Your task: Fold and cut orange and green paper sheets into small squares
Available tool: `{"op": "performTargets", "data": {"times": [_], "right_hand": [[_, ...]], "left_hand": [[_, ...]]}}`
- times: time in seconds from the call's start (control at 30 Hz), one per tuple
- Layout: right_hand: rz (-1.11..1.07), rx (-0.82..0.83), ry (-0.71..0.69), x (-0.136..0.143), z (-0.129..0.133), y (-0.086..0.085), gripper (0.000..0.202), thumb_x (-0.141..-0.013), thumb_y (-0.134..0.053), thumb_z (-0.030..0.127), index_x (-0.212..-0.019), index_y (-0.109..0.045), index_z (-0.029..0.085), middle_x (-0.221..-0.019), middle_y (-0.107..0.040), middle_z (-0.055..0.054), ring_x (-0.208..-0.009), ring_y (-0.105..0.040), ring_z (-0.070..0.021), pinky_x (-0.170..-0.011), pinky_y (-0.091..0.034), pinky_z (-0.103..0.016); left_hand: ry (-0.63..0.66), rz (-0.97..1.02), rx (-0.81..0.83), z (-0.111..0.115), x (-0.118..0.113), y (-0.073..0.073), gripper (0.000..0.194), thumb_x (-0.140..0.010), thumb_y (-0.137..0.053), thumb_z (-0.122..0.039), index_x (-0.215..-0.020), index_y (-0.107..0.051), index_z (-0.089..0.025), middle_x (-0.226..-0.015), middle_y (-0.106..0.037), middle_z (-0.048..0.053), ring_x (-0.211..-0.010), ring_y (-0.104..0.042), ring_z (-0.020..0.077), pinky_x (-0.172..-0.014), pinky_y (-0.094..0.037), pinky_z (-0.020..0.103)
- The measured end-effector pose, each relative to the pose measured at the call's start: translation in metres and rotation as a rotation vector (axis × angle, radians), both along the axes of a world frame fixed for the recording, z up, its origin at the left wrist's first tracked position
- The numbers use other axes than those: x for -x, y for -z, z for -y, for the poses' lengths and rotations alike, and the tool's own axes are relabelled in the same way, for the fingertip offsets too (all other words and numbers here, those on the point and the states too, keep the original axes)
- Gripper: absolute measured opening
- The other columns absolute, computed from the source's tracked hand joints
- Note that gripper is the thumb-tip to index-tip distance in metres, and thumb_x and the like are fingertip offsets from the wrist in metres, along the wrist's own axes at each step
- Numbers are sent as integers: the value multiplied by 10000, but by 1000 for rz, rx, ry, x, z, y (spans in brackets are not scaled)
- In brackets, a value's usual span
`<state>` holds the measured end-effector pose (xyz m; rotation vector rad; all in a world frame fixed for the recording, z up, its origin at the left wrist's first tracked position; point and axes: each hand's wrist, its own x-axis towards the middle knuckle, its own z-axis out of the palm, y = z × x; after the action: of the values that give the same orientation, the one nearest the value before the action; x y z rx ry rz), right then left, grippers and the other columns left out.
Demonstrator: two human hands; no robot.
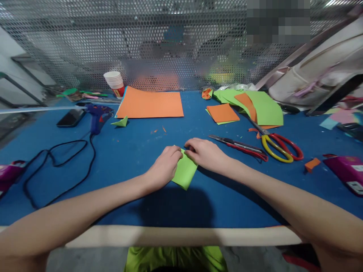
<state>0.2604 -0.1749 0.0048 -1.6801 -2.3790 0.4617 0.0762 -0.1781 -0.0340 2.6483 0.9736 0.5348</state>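
Observation:
A piece of light green paper [185,172] lies on the blue table in front of me, with what looks like a fold in it. On its left edge is my left hand [165,166], fingers curled and closed on the paper. My right hand [205,154] grips its upper right edge, thumb and fingers pressed together. Just right of that hand rests a utility knife [241,146] with a red handle. Beyond it lie scissors [276,145] with red and yellow handles.
At the back are orange sheets [153,105], stacked paper cups [114,81], small orange squares [223,113] and green sheets [266,107]. To the left, a blue glue gun [96,118] trails its black cord near a phone [71,116]. A perforated metal screen [159,45] stands behind.

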Motion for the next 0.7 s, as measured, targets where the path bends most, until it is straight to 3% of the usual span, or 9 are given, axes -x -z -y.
{"op": "performTargets", "data": {"times": [0.17, 0.3, 0.4, 0.47, 0.53, 0.63, 0.7], "right_hand": [[-161, 59, 38, -23, -3, -9, 190, -903, -492, 206, -978, -665, 174, -930, -719, -36, -840, -646, -158, -738, -453, -263], [-357, 173, 99, -50, 7, -5, 186, -872, -518, 254, -959, -660, 171, -838, -710, -20, -751, -642, -157, -691, -488, -274], [-369, -6, 56, -60, 23, -1, 205, -889, -499, 275, -971, -659, 177, -905, -717, -54, -826, -653, -182, -763, -513, -321], [-313, -228, -103, -57, 35, -2, 225, -917, -481, 267, -1008, -660, 166, -1023, -715, -101, -982, -641, -213, -894, -487, -376], [-227, -336, -366, -47, 43, -3, 247, -939, -469, 262, -1063, -656, 160, -1133, -695, -130, -1120, -597, -239, -971, -443, -416], [-144, -294, -723, -28, 43, -2, 274, -943, -474, 270, -1142, -639, 178, -1223, -661, -127, -1184, -556, -239, -998, -417, -431], [-137, -239, -831, -20, 38, 2, 307, -937, -509, 297, -1195, -618, 174, -1261, -638, -130, -1207, -532, -238, -1026, -389, -440]], "left_hand": [[13, 0, -34, -2, 2, 1, 275, -852, -358, 6, -985, -551, -137, -1115, -583, 122, -1020, -503, 220, -937, -466, 390], [23, -25, -49, -4, 2, 4, 291, -866, -350, -4, -1016, -558, -143, -1114, -592, 118, -1022, -509, 226, -932, -467, 398], [32, -46, -69, -5, 1, 6, 300, -884, -362, -25, -1056, -573, -150, -1117, -598, 113, -1040, -509, 237, -939, -459, 406], [49, -59, -77, -5, 0, 5, 300, -884, -365, -30, -1055, -586, -142, -1123, -599, 121, -1044, -507, 241, -948, -449, 414], [66, -79, -67, -6, 0, 3, 276, -890, -373, -51, -1020, -600, -141, -1105, -602, 122, -1032, -508, 240, -956, -438, 423], [82, -116, -19, -10, 1, -2, 183, -925, -434, -172, -973, -610, -161, -1068, -600, 101, -1025, -507, 238, -957, -435, 426], [101, -130, 7, -13, 2, -5, 175, -939, -450, -228, -971, -610, -168, -1059, -596, 89, -1026, -506, 233, -958, -435, 418]]}}
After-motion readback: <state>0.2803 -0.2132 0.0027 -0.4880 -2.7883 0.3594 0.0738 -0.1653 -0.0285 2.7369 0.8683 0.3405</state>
